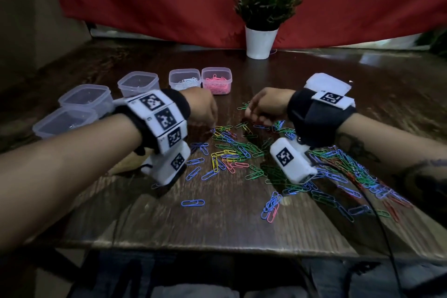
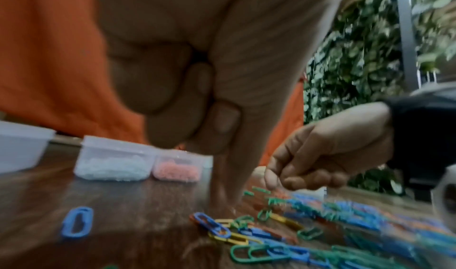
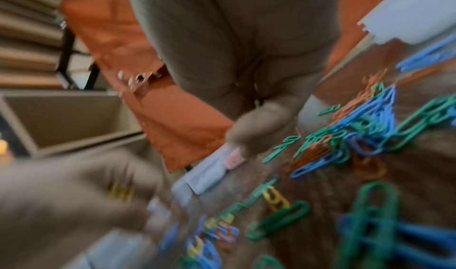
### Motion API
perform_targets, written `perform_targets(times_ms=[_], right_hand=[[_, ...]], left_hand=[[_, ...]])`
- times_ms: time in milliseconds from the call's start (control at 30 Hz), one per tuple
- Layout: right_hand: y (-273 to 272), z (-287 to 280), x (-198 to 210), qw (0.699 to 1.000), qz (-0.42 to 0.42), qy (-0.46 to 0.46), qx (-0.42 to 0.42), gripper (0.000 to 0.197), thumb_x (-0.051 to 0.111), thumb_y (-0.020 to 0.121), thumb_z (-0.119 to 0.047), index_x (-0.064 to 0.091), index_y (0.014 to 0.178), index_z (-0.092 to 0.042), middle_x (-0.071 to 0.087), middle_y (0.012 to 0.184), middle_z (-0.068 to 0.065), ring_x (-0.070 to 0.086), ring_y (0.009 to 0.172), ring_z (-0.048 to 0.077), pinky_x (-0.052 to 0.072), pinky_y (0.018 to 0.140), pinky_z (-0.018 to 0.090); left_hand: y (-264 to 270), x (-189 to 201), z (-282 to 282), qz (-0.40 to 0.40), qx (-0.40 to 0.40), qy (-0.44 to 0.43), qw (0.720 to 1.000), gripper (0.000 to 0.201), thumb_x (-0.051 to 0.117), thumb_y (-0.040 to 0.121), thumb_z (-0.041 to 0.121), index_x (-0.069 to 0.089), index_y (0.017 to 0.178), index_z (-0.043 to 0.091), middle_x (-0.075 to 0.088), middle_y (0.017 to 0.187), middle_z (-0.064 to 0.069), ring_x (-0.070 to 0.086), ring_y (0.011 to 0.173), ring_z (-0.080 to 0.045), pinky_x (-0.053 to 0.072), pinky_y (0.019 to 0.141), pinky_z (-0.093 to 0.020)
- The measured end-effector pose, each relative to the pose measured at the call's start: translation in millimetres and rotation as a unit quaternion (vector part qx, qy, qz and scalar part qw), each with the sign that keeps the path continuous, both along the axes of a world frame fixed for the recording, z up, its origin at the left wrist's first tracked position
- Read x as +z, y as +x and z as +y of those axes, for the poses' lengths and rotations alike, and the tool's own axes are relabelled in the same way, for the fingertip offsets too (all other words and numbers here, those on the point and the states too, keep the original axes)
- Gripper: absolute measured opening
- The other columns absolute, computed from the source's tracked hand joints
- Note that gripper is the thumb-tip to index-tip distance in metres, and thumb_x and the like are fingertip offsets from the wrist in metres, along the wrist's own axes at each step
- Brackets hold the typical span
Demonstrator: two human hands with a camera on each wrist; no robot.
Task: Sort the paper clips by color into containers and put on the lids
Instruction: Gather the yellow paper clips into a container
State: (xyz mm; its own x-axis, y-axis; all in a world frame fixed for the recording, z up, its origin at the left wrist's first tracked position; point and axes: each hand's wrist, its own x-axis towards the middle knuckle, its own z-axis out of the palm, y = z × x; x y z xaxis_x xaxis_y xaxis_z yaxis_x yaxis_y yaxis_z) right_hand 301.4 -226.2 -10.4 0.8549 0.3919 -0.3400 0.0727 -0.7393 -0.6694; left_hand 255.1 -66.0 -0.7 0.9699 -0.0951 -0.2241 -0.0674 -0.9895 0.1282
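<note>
A loose pile of blue, green, yellow, red and pink paper clips covers the middle and right of the wooden table. My left hand is at the pile's far left edge with one finger down on the wood and the others curled. The right wrist view shows a blur of yellow clips inside it. My right hand hovers over the pile's far side with curled fingers; nothing clear shows in them. Behind stand open tubs, one with white clips and one with pink clips.
Three clear tubs that look empty stand at the left. A whitish stack, possibly lids, lies behind my right wrist. A potted plant is at the back, and a black cable crosses the clips at right.
</note>
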Motion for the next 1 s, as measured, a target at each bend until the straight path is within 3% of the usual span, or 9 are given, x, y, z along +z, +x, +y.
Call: perform_targets(times_ms=[133, 233, 300, 533, 700, 833, 900, 967, 1000], right_hand=[[-7.9, 12.6, -8.2, 0.983, -0.091, -0.103, 0.125, 0.018, 0.045, 0.093, -0.002, 0.062, 0.092, -0.011, 0.052, 0.070, 0.003, 0.048, 0.051, 0.007, 0.031, 0.036, 0.009], [-8.5, 16.0, -13.3, 0.958, -0.145, -0.172, 0.179, 0.025, 0.051, 0.093, -0.015, 0.061, 0.115, -0.009, 0.060, 0.105, 0.011, 0.053, 0.090, 0.020, 0.040, 0.067, 0.017], [-4.6, 14.4, -13.6, 0.944, -0.183, -0.207, 0.183, 0.030, 0.057, 0.090, -0.021, 0.060, 0.119, -0.014, 0.062, 0.116, 0.007, 0.055, 0.105, 0.024, 0.036, 0.075, 0.020], [4.9, 21.1, -11.6, 0.948, -0.218, -0.188, 0.139, 0.028, 0.069, 0.080, -0.024, 0.068, 0.106, -0.013, 0.067, 0.107, 0.010, 0.058, 0.092, 0.021, 0.035, 0.068, 0.020], [1.1, 48.9, -12.5, 0.938, -0.210, -0.196, 0.194, 0.042, 0.071, 0.079, -0.022, 0.060, 0.119, -0.013, 0.062, 0.119, 0.007, 0.058, 0.107, 0.022, 0.038, 0.073, 0.020], [6.5, 61.0, -17.1, 0.950, -0.151, -0.178, 0.207, 0.042, 0.069, 0.079, -0.007, 0.058, 0.119, -0.005, 0.061, 0.119, 0.011, 0.055, 0.094, 0.018, 0.042, 0.076, 0.023], [7.7, 61.5, -15.6, 0.967, -0.099, -0.152, 0.180, 0.030, 0.067, 0.079, -0.004, 0.063, 0.109, -0.003, 0.065, 0.105, 0.013, 0.054, 0.084, 0.017, 0.044, 0.068, 0.021], [8.4, 54.2, -12.4, 0.976, -0.079, -0.144, 0.143, 0.003, 0.064, 0.082, -0.007, 0.061, 0.083, -0.006, 0.063, 0.076, 0.004, 0.055, 0.063, 0.011, 0.043, 0.046, 0.012], [12.2, 49.7, -12.1, 0.980, -0.077, -0.127, 0.133, 0.015, 0.061, 0.085, -0.004, 0.054, 0.071, -0.008, 0.061, 0.060, -0.002, 0.051, 0.052, 0.007, 0.037, 0.037, 0.008]], left_hand=[[17.2, -7.3, -9.1, -0.006, -0.037, 0.080, 0.996, 0.019, 0.073, 0.076, 0.018, 0.069, 0.095, 0.016, 0.060, 0.082, -0.001, 0.054, 0.082, -0.020, 0.036, 0.066, -0.024], [25.9, -9.1, -3.7, 0.014, -0.050, 0.077, 0.996, 0.011, 0.075, 0.072, 0.014, 0.067, 0.074, 0.021, 0.061, 0.071, 0.005, 0.059, 0.080, -0.018, 0.041, 0.064, -0.024], [27.6, -9.4, 3.0, 0.042, -0.046, 0.053, 0.997, 0.012, 0.076, 0.070, 0.009, 0.069, 0.072, 0.019, 0.064, 0.070, 0.007, 0.060, 0.076, -0.012, 0.043, 0.061, -0.022], [29.6, -8.4, 7.8, 0.069, -0.056, 0.002, 0.996, 0.015, 0.075, 0.073, 0.008, 0.069, 0.082, 0.017, 0.062, 0.071, 0.012, 0.051, 0.064, -0.001, 0.039, 0.060, -0.012], [31.6, -14.7, 0.2, 0.112, -0.086, -0.011, 0.990, 0.017, 0.078, 0.071, 0.012, 0.067, 0.084, 0.010, 0.058, 0.066, 0.009, 0.052, 0.053, 0.002, 0.039, 0.055, -0.011], [30.1, -16.6, 8.4, 0.122, -0.065, -0.062, 0.988, 0.022, 0.072, 0.078, 0.009, 0.057, 0.064, 0.015, 0.056, 0.055, 0.011, 0.050, 0.044, 0.004, 0.034, 0.045, -0.002], [27.9, -15.8, 14.4, 0.107, -0.040, -0.111, 0.987, 0.022, 0.069, 0.081, 0.009, 0.056, 0.065, 0.016, 0.057, 0.060, 0.005, 0.048, 0.049, 0.000, 0.036, 0.046, -0.005], [24.3, -13.4, 21.0, 0.115, -0.011, -0.193, 0.974, 0.020, 0.065, 0.084, 0.006, 0.056, 0.067, 0.013, 0.055, 0.056, 0.002, 0.044, 0.044, -0.003, 0.035, 0.043, -0.012], [22.8, -11.6, 24.4, 0.121, 0.002, -0.232, 0.965, 0.022, 0.062, 0.085, 0.006, 0.055, 0.066, 0.011, 0.050, 0.051, 0.002, 0.040, 0.042, -0.007, 0.031, 0.043, -0.016]])
